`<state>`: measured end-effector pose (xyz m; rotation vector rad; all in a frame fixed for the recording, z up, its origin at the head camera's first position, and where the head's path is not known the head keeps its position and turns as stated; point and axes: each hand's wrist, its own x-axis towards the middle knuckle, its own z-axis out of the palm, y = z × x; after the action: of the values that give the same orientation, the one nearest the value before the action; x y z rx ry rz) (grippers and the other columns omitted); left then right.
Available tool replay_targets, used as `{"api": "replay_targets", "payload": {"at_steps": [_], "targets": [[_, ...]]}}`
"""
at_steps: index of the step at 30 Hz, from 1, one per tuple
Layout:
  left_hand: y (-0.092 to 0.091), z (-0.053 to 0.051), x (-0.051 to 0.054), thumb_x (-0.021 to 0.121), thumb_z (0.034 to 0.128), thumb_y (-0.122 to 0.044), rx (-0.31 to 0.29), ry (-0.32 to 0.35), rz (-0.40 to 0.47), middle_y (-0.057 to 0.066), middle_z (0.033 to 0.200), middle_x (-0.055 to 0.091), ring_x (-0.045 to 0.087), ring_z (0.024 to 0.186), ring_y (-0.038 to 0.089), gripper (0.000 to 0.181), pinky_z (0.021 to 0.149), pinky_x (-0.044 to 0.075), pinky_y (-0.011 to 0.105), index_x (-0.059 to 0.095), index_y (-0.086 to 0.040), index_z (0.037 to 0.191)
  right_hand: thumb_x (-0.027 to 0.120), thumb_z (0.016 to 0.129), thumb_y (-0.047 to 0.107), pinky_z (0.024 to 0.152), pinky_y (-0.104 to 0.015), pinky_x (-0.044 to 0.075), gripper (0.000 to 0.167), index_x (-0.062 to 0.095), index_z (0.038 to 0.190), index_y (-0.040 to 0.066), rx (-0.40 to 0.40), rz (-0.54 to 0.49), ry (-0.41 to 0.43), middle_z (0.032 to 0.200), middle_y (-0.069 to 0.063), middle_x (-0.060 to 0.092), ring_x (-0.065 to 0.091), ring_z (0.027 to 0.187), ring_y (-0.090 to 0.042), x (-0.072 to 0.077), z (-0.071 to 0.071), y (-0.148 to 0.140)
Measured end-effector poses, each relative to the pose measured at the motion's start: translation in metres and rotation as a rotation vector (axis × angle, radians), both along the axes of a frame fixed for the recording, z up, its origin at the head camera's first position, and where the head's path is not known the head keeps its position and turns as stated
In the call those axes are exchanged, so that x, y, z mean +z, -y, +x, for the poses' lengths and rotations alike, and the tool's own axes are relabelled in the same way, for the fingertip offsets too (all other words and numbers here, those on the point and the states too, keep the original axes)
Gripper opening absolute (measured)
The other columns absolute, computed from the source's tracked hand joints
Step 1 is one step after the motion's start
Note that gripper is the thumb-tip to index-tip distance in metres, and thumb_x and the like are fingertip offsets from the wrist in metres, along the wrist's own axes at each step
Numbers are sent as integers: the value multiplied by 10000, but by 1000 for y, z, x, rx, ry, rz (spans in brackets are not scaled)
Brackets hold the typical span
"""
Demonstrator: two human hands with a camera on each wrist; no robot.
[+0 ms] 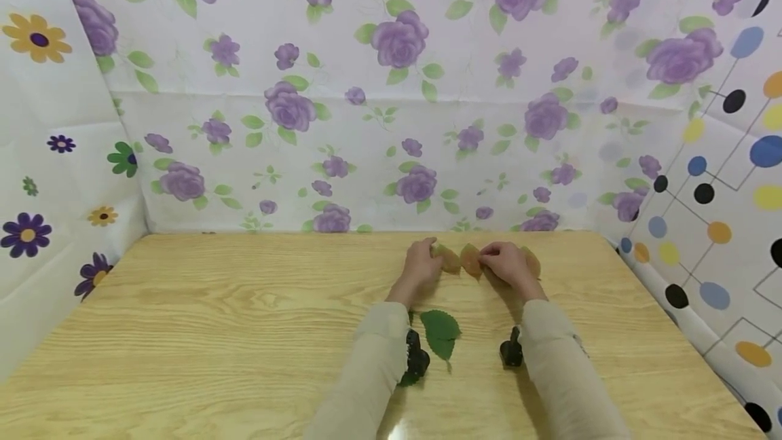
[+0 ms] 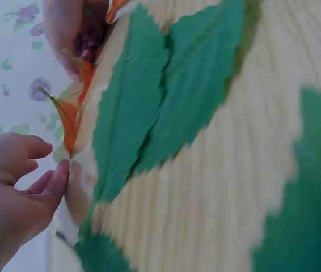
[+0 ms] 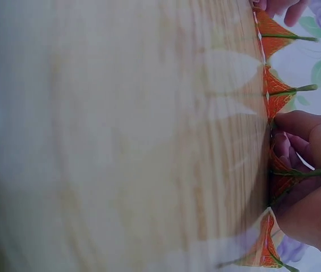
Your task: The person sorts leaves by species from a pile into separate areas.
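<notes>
Left hand [image 1: 421,263] and right hand [image 1: 506,263] at orange leaf-like pieces [image 1: 471,261] on a wooden table [image 1: 244,318].
The left, loosely parted, holds nothing; the right meets one piece's edge, whether pinching I cannot tell.

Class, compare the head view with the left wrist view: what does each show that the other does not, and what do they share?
Only the head view: the dotted cloth at the right, the sleeves, and the black devices by the wrists.
Only the left wrist view: the thin stems of the orange pieces, too indistinct to make out from the head.
Both: the orange pieces, green leaves, wooden table, purple-flowered cloth, left hand and right hand.
</notes>
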<state>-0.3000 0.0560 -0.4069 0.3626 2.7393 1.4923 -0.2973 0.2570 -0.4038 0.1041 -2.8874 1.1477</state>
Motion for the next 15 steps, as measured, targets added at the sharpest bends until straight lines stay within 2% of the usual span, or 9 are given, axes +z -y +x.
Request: {"api": "replay_targets", "payload": {"at_steps": [3,6,10,15], "targets": [[8,0,4,575,935,-45,-14,29,28,271,1298,511,514,1195,374,453,987,447,422,479,71,1362,602,954,133,853,-470,485,232,670,1063,-60,6,-30,-4,1058,-219,647,589,993,-369,1,1,1],[18,1,11,560,957,-73,-38,97,53,263,1357,481,501,1222,373,446,984,450,430,475,43,1380,581,962,128,842,-454,494,246,663,1086,-68,8,-62,-12,1072,-221,646,588,998,-363,1,2,0],[29,5,22,526,983,-100,-101,168,62,247,1419,427,447,1272,384,442,1003,428,459,458,17,1404,556,957,127,759,-376,518,266,658,1113,-62,-27,-84,-23,1058,-207,656,607,933,-316,2,2,-2],[37,9,28,518,1001,-146,-165,175,41,223,1429,420,457,1259,378,435,964,461,450,463,12,1403,560,961,135,666,-307,514,276,648,1129,-66,-56,-76,-37,1006,-195,669,626,830,-265,0,2,-7]]}}
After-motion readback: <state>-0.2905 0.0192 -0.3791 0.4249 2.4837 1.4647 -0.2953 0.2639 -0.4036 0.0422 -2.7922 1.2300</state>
